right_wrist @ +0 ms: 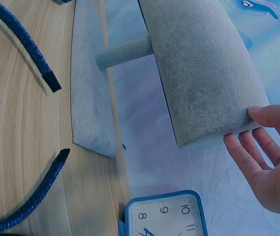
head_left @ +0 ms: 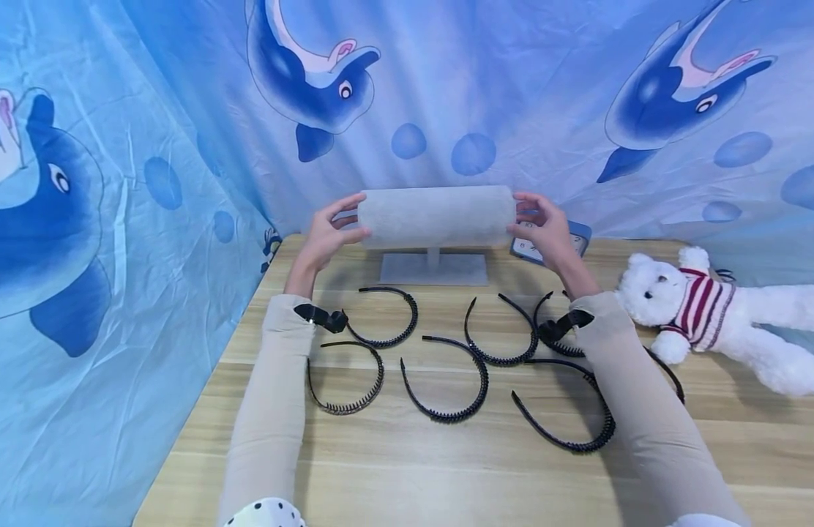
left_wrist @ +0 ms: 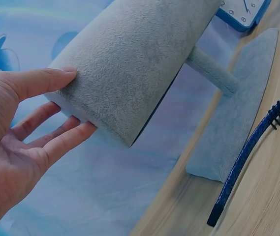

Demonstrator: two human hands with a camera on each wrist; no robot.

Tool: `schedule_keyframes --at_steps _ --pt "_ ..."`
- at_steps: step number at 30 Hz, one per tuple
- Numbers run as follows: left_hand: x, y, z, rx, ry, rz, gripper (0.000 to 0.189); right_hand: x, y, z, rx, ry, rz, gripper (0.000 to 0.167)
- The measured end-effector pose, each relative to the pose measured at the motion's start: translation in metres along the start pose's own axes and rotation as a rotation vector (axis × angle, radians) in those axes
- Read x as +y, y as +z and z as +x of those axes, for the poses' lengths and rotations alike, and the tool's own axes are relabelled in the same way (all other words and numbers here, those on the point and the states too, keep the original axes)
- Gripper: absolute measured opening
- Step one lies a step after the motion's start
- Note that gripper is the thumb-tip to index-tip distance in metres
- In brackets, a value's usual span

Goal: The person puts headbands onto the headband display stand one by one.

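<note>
A grey plush headband display stand (head_left: 440,217) with a thick horizontal roll, a short post and a flat rectangular base stands at the back of the table. My left hand (head_left: 329,233) holds the roll's left end, thumb (left_wrist: 56,81) on the plush front and fingers against the end. At the opposite end my right hand (head_left: 544,230) grips in the same way, its thumb (right_wrist: 272,116) near the edge. The roll carries no headband. Several dark headbands (head_left: 446,417) with toothed inner edges lie on the wood in front of the stand, some partly hidden by my right arm.
A blue-framed clock (head_left: 531,250) sits behind my right hand. To the right lies a white teddy bear (head_left: 703,307) in a striped sweater. Blue dolphin-print cloth (head_left: 440,88) hangs behind and left of the wooden table (head_left: 394,476).
</note>
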State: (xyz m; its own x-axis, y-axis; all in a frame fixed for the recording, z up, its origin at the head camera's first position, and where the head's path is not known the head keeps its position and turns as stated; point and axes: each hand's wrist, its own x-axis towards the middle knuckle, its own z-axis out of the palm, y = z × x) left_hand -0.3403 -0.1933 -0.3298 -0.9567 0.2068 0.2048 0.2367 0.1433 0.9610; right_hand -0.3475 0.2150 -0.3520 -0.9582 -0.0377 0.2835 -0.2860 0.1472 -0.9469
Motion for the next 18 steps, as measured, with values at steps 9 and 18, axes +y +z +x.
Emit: schedule_keyframes --at_steps 9,18 --pt "0.000 0.008 0.006 -0.025 -0.017 0.013 0.068 0.000 -0.009 -0.004 0.016 0.003 -0.033 0.058" --pt "-0.008 0.004 0.022 -0.007 -0.067 0.003 0.063 -0.002 -0.010 -0.006 -0.020 -0.021 -0.061 0.059"
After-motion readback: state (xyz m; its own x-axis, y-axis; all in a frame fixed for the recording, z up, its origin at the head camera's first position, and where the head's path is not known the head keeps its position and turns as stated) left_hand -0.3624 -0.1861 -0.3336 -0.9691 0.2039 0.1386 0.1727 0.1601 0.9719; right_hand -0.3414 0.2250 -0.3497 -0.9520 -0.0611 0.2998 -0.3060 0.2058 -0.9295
